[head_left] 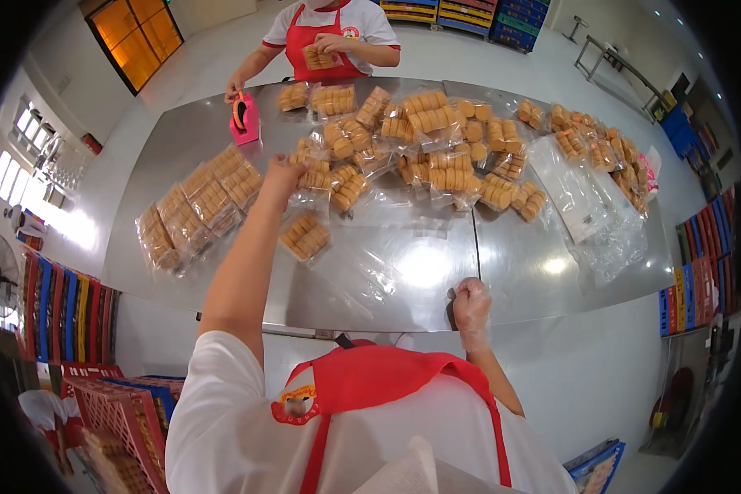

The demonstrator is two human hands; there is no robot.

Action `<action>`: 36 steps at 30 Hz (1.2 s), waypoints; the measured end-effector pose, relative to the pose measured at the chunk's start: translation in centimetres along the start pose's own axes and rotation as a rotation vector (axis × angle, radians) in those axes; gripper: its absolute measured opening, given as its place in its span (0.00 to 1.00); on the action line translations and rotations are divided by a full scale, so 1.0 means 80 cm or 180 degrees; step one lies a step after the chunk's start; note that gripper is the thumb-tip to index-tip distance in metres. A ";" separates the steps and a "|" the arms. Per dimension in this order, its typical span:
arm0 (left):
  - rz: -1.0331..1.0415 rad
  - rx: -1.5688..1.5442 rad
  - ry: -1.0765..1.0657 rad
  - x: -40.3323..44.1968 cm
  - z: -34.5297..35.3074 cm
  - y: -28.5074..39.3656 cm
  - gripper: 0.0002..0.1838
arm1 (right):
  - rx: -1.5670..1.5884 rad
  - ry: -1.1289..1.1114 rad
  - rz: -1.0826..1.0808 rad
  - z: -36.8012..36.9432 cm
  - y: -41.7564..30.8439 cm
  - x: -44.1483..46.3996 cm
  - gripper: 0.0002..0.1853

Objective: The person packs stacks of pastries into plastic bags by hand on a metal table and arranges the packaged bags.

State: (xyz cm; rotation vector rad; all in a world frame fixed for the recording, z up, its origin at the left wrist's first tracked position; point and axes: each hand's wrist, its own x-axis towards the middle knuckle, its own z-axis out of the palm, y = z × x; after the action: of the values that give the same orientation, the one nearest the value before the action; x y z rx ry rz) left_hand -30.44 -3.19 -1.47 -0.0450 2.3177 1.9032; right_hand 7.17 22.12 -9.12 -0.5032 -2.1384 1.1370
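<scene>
Head view: the left hand point(281, 177) extends across the metal table point(173, 148), its fingertips at the left edge of a biscuit pack point(314, 177) on the left side of the central pile point(428, 140); whether the fingers are closed on the pack cannot be told. The right hand point(472, 306), in a clear glove, sits at the near edge, fingers curled in narrow beside a dark piece point(452, 309); whether it holds this piece cannot be told. For sound handling, take one pack across its body rather than by loose film, apply light, even pressure, and lift it clear of its neighbours before drawing it sideways; the biscuits probably crack if squeezed. Support the underside if the rows sag. Containers: each clear pack contains round biscuits in rows. A row of packs point(210, 198) lies at the left, and a single pack point(305, 237) lies nearer, apart from that row. Loose clear plastic point(570, 198) lies flat at the right, with no biscuits visible inside. At the far left, a co-worker's hand point(235, 89) is at a pink tool point(244, 123); the other hand point(329, 44) holds a pack point(318, 58).
</scene>
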 end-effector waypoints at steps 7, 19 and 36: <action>0.0505 -0.0866 -0.1070 -0.205 -0.044 0.094 0.33 | 0.0059 -0.0108 0.0067 -0.014 -0.032 0.017 0.11; 0.0179 -0.1323 -0.2836 -0.309 -0.027 0.060 0.37 | 0.2257 -0.1811 0.0658 -0.001 -0.230 0.042 0.31; -0.0251 -0.1548 -0.2166 -0.346 0.006 0.061 0.30 | 0.2680 -0.1803 0.1785 0.007 -0.222 0.033 0.20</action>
State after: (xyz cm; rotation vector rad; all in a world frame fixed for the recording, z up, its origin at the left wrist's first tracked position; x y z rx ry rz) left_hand -3.53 -3.59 6.76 0.3881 1.3800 1.9835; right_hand 4.38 13.65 6.50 -0.4058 -1.7010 2.5685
